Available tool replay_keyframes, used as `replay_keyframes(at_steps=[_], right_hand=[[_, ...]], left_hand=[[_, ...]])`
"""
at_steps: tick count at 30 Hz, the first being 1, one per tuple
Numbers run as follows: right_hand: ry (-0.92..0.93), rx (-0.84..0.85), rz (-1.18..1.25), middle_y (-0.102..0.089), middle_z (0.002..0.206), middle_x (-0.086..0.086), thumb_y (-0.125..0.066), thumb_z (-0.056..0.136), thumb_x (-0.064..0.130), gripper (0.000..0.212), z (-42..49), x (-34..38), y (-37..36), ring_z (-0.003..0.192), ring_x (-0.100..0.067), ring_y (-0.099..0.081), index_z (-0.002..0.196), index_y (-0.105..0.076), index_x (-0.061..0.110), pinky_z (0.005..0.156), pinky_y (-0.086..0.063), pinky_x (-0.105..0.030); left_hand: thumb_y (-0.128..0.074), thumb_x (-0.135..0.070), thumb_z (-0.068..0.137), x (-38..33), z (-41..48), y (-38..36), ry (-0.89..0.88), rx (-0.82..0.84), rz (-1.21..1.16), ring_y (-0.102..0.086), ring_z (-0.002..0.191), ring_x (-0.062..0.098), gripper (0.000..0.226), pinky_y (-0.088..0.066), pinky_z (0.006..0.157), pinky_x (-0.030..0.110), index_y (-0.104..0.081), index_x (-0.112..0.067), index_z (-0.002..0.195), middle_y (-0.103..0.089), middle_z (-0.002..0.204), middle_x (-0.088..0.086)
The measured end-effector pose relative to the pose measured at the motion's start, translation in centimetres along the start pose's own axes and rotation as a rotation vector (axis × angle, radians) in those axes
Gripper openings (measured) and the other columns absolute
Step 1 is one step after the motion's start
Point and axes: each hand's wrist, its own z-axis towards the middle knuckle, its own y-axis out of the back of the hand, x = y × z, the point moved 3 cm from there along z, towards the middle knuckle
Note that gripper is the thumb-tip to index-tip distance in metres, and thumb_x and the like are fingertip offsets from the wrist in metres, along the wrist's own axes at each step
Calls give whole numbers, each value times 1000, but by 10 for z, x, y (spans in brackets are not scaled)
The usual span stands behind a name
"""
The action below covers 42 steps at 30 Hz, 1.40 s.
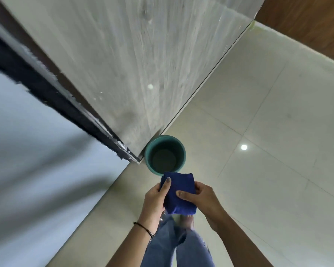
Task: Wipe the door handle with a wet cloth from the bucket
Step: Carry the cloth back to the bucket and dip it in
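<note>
Both hands, left (155, 197) and right (202, 197), grip a folded cloth (179, 191), its long axis running near-to-far, just near the bucket (165, 154).

Door (123, 64): motion-blurred, top cut off by the upper edge; handle out of view.
Bucket (149, 151): near rim hidden behind cloth (179, 193); contents unclear, water level cannot be told.
Cloth: sides and underside covered by left hand (154, 199) and right hand (204, 199).
Foot (187, 220): mostly hidden under cloth.
Forearms, jeans (162, 243): cut off at lower edge.
</note>
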Motion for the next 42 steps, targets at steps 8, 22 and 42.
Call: replay_keyframes(at_steps=[8,22,42], right_hand=[[119,-98,-328,-62,81,3,-78,73,20,32,153,5,25,65,-7,-53,94,-57,11,54,-42,-8],[-47,100,-527,-54,136,-11,-68,79,0,76,499,-126,-41,123,-30,-53,144,-32,14,102,-43,-35],[-109,48,-463,-60,130,-11,-51,88,-1,42,582,-177,-71,120,-26,-57,126,-58,14,98,-44,-28]], left_hand=[[-69,-13,57,15,135,-25,58,-140,60,-50,85,31,28,-40,80,50,-72,-19,84,-66,95,30],[-44,28,76,123,471,57,161,-380,121,-61,99,25,56,-51,90,39,-53,-2,122,-64,108,11],[-45,9,91,158,551,94,160,-460,282,-54,119,24,47,-41,102,33,-45,-2,137,-55,134,17]])
